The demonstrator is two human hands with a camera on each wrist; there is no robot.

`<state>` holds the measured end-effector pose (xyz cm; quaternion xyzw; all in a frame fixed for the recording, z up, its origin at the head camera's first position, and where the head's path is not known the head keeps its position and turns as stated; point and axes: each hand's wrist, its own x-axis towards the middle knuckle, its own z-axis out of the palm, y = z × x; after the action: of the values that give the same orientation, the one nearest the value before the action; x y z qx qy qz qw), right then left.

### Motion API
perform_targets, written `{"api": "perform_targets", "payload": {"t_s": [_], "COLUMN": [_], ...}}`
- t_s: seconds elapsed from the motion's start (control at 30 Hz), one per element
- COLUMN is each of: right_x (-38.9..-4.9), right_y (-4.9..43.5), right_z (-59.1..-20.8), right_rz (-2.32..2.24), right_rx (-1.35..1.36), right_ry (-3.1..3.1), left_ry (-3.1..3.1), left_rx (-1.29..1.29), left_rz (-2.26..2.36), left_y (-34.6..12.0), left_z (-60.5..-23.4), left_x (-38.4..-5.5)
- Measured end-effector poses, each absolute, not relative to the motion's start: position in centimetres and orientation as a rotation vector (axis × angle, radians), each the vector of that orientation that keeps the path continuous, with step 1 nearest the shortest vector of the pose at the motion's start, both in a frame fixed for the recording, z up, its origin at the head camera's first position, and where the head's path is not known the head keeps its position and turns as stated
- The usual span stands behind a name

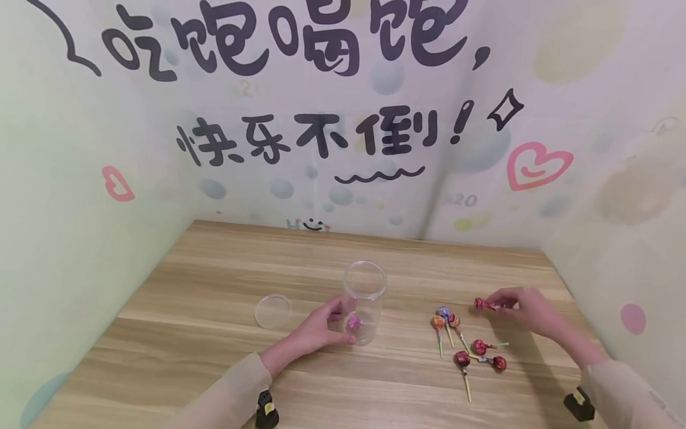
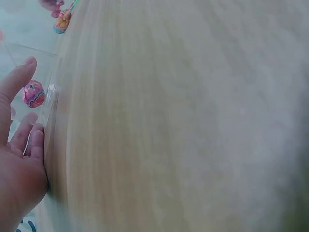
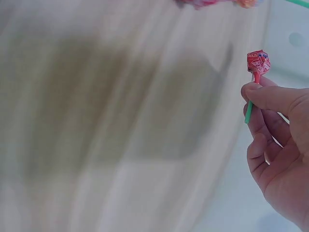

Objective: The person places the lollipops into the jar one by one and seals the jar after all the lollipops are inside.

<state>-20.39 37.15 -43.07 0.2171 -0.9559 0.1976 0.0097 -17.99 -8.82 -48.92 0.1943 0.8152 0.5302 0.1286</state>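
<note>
A clear plastic jar (image 1: 370, 307) stands upright and uncovered on the table, with a pink-wrapped lollipop (image 1: 354, 323) inside near its bottom. My left hand (image 1: 316, 330) holds the jar low down, thumb on the near side and fingers round the far side; in the left wrist view the pink lollipop (image 2: 34, 94) shows through the wall. At the right, my right hand (image 1: 527, 310) pinches a red-wrapped lollipop (image 3: 259, 62) by its green stick (image 3: 249, 111) between thumb and fingers, its head pointing away from the palm.
Between the hands lies a loose group of lollipops, among them a blue one (image 1: 443, 311), an orange one (image 1: 438, 322) and a dark red one (image 1: 462, 358). A round clear lid (image 1: 273, 311) lies left of the jar. A printed wall (image 1: 300, 196) borders the wooden table (image 1: 225, 262).
</note>
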Motion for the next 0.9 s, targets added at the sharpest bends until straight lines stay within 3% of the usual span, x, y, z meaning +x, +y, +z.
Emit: {"api": "perform_targets", "payload": {"t_s": [0.47, 0.9], "right_x": [-23.2, -24.5], "right_y": [34.5, 28.0], "right_z": [-36.0, -30.5], "right_rz": [0.522, 0.453], "right_rx": [0.774, 0.961], "right_ry": [-2.968, -2.956], "left_ry": [2.363, 2.368], "left_rx": [0.567, 0.570], "left_rz": [1.550, 1.530], "left_y": [-8.8, -9.0], "left_z": [-48.9, -48.7], "left_x": [-18.0, -17.9]}}
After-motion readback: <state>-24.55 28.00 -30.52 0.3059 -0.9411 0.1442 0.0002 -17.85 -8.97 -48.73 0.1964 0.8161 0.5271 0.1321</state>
